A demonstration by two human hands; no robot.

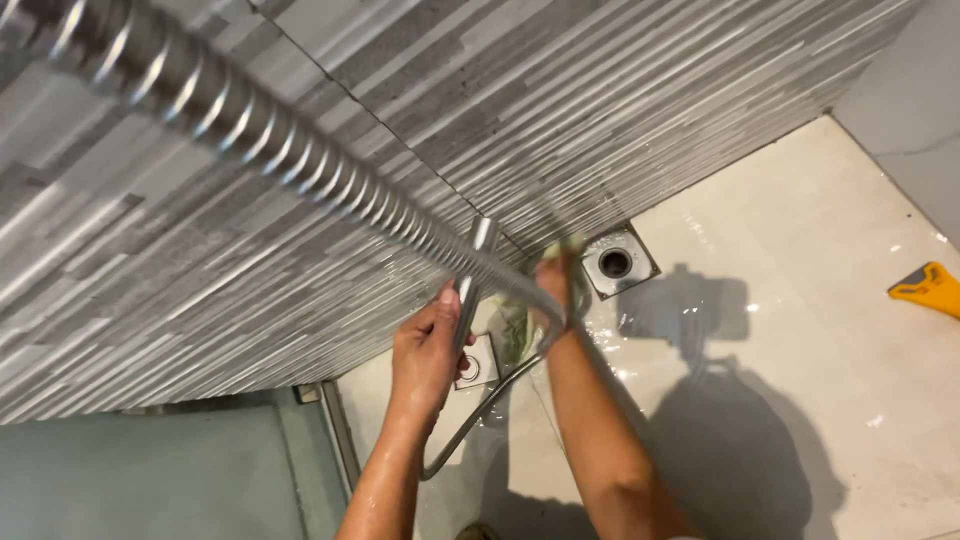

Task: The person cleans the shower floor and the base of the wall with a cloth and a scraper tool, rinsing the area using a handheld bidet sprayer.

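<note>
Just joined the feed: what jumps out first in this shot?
The ribbed metal hose dominates, running blurred from the top left corner down to the middle, where the left hand grips a chrome handle against the grey striped wall tiles. Beside it the right hand presses a greenish cloth to the wall's foot. A square floor drain sits in the wet pale floor, and a yellow tool lies at the right edge.

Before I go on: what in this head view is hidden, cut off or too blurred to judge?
- Right hand: motion-blurred; the greenish-yellow thing at it can't be identified.
- Corrugated chrome shower hose: blurred up close, upper end cut by the top-left edge.
- Chrome spray handle: lower part hidden by the left hand.
- Yellow plastic tool: cut by the right edge.
</note>
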